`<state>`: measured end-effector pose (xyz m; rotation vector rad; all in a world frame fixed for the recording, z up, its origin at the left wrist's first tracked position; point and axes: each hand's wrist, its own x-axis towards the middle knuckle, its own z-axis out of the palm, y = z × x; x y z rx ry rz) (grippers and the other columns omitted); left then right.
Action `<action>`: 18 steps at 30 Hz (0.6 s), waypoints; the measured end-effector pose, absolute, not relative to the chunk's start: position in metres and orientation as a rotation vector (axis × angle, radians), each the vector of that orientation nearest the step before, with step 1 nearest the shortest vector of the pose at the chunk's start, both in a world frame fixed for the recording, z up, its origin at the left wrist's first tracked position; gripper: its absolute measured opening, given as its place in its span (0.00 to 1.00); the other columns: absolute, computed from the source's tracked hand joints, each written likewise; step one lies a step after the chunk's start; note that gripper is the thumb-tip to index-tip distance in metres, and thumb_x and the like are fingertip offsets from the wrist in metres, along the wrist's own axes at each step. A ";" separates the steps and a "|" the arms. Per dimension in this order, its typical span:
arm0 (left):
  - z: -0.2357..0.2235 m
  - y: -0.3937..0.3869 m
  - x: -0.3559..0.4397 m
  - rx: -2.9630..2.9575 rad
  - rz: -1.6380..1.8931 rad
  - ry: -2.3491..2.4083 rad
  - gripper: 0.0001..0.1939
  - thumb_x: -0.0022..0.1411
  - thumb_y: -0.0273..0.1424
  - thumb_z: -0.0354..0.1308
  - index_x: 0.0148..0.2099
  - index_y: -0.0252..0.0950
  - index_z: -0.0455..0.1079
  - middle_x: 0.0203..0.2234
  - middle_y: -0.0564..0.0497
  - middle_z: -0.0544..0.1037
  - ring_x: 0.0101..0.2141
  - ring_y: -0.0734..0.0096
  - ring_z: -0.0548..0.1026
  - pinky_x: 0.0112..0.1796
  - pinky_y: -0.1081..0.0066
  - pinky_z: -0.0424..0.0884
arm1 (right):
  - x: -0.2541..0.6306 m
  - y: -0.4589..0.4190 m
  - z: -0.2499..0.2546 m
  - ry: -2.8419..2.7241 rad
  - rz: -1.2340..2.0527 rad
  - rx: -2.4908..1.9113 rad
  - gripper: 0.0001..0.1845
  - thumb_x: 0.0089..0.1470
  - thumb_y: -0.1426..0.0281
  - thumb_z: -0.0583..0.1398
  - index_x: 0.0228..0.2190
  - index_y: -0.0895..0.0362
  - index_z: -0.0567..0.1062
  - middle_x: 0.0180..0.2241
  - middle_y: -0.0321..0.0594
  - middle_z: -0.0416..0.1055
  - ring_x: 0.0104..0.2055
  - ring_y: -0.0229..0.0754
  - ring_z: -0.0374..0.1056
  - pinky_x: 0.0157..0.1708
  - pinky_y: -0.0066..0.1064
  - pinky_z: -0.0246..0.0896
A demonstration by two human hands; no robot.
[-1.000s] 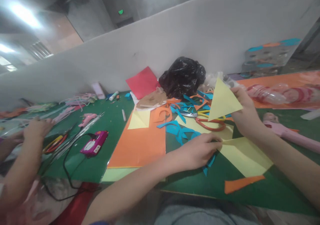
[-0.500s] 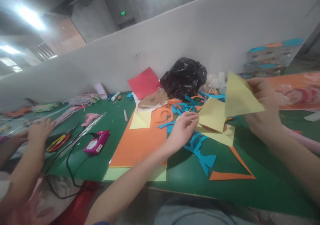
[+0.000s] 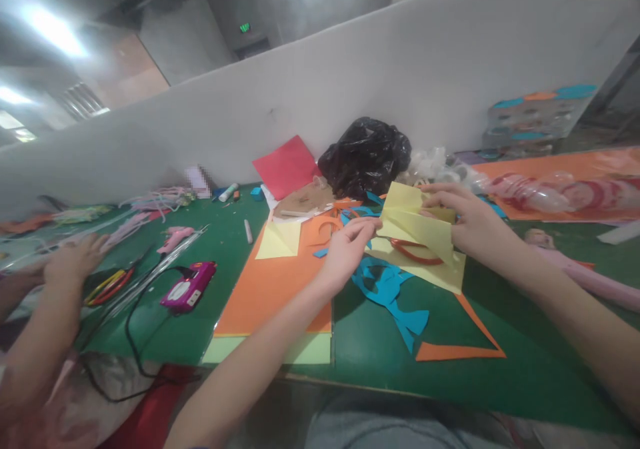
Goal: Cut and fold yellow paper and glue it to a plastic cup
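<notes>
Above the right half of the table, a creased yellow sheet of paper [image 3: 404, 201] is held up between my two hands. The fingertips of my left hand [image 3: 349, 244] pinch its left edge. My right hand [image 3: 467, 219] grips the sheet's right side, with its fingers partly behind a raised flap. Just below lie scissors with red-orange handles [image 3: 417, 254], their blades mostly hidden. They rest on another yellow sheet [image 3: 453, 277] on the table. A smaller folded yellow piece [image 3: 280, 239] lies on orange sheets [image 3: 275, 296] left of my left hand.
Blue paper scraps [image 3: 387, 292] and an orange strip [image 3: 460, 352] lie in front of my hands. A black plastic bag [image 3: 367, 156] sits behind. Left are a pink glue gun [image 3: 176, 239], a purple power box [image 3: 190, 286] and a co-worker's hand [image 3: 75, 256].
My right hand has moved left and down, bringing its raised part of the yellow sheet toward my left hand. The scissors' handles now show beneath. My left hand has shifted slightly left.
</notes>
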<state>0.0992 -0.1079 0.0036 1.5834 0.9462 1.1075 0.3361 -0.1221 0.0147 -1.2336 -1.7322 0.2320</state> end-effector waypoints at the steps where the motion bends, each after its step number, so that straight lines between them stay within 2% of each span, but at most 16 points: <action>1: 0.005 -0.108 0.098 1.603 1.099 0.952 0.15 0.66 0.39 0.57 0.43 0.36 0.81 0.51 0.44 0.79 0.52 0.62 0.75 0.56 0.62 0.69 | 0.338 -0.121 0.014 -1.763 0.219 -1.228 0.09 0.55 0.60 0.61 0.31 0.53 0.75 0.56 0.51 0.71 0.58 0.57 0.66 0.60 0.56 0.57; 3: 0.008 -0.107 0.096 1.632 1.087 0.952 0.15 0.66 0.39 0.57 0.42 0.36 0.81 0.49 0.44 0.80 0.51 0.62 0.75 0.55 0.63 0.70 | 0.342 -0.120 0.014 -1.800 0.230 -1.228 0.07 0.51 0.63 0.61 0.30 0.53 0.75 0.59 0.51 0.69 0.60 0.60 0.65 0.60 0.58 0.57; 4: 0.010 -0.106 0.096 1.640 1.080 0.951 0.14 0.66 0.38 0.57 0.41 0.36 0.81 0.48 0.45 0.80 0.50 0.62 0.76 0.54 0.63 0.70 | 0.343 -0.120 0.013 -1.804 0.283 -1.244 0.06 0.49 0.64 0.62 0.30 0.53 0.76 0.57 0.51 0.71 0.58 0.60 0.67 0.57 0.57 0.60; 6: 0.012 -0.105 0.094 1.634 1.070 0.959 0.14 0.65 0.38 0.57 0.39 0.36 0.81 0.46 0.46 0.81 0.48 0.63 0.76 0.52 0.63 0.71 | 0.343 -0.120 0.012 -1.750 0.497 -1.313 0.08 0.46 0.66 0.63 0.32 0.52 0.77 0.47 0.48 0.78 0.46 0.57 0.75 0.43 0.51 0.71; 7: 0.012 -0.104 0.094 1.616 1.067 0.967 0.13 0.64 0.38 0.58 0.38 0.36 0.81 0.46 0.46 0.82 0.47 0.63 0.76 0.52 0.63 0.72 | 0.342 -0.121 0.012 -1.692 0.616 -1.352 0.09 0.45 0.66 0.64 0.33 0.51 0.78 0.40 0.45 0.80 0.38 0.54 0.76 0.34 0.46 0.72; 8: 0.013 -0.104 0.093 1.586 1.065 0.975 0.13 0.64 0.38 0.58 0.38 0.36 0.81 0.45 0.47 0.82 0.47 0.63 0.77 0.52 0.63 0.72 | 0.340 -0.122 0.011 -1.626 0.716 -1.384 0.10 0.44 0.66 0.65 0.33 0.50 0.78 0.34 0.41 0.79 0.30 0.50 0.74 0.26 0.40 0.70; 10: 0.013 -0.103 0.094 1.497 1.080 0.976 0.13 0.64 0.39 0.58 0.38 0.36 0.81 0.45 0.47 0.82 0.47 0.63 0.77 0.53 0.62 0.72 | 0.336 -0.123 0.012 -1.529 0.816 -1.419 0.10 0.45 0.62 0.66 0.32 0.51 0.78 0.27 0.38 0.77 0.23 0.45 0.69 0.19 0.34 0.64; 12: 0.011 -0.103 0.095 1.392 1.115 0.945 0.14 0.63 0.40 0.59 0.41 0.35 0.80 0.47 0.45 0.82 0.48 0.62 0.78 0.55 0.60 0.72 | 0.332 -0.125 0.015 -1.513 0.782 -1.431 0.15 0.47 0.54 0.66 0.30 0.52 0.78 0.27 0.39 0.76 0.23 0.43 0.68 0.20 0.33 0.63; 14: 0.010 -0.103 0.098 1.306 1.145 0.879 0.18 0.63 0.41 0.61 0.48 0.34 0.76 0.49 0.44 0.81 0.47 0.63 0.79 0.55 0.58 0.72 | 0.328 -0.126 0.020 -1.495 0.717 -1.417 0.20 0.48 0.49 0.65 0.28 0.54 0.78 0.28 0.40 0.75 0.26 0.42 0.67 0.22 0.32 0.62; 16: 0.007 -0.103 0.100 1.261 1.133 0.811 0.24 0.62 0.42 0.63 0.56 0.35 0.71 0.47 0.43 0.81 0.45 0.64 0.80 0.54 0.58 0.72 | 0.324 -0.127 0.023 -1.440 0.699 -1.366 0.20 0.47 0.50 0.65 0.28 0.55 0.78 0.29 0.41 0.76 0.28 0.42 0.67 0.24 0.31 0.61; 18: 0.004 -0.105 0.102 1.265 1.080 0.778 0.27 0.61 0.43 0.65 0.57 0.35 0.68 0.44 0.45 0.81 0.43 0.65 0.80 0.52 0.59 0.73 | 0.318 -0.129 0.024 -1.363 0.745 -1.310 0.19 0.43 0.52 0.67 0.27 0.55 0.78 0.29 0.40 0.77 0.29 0.42 0.68 0.25 0.31 0.62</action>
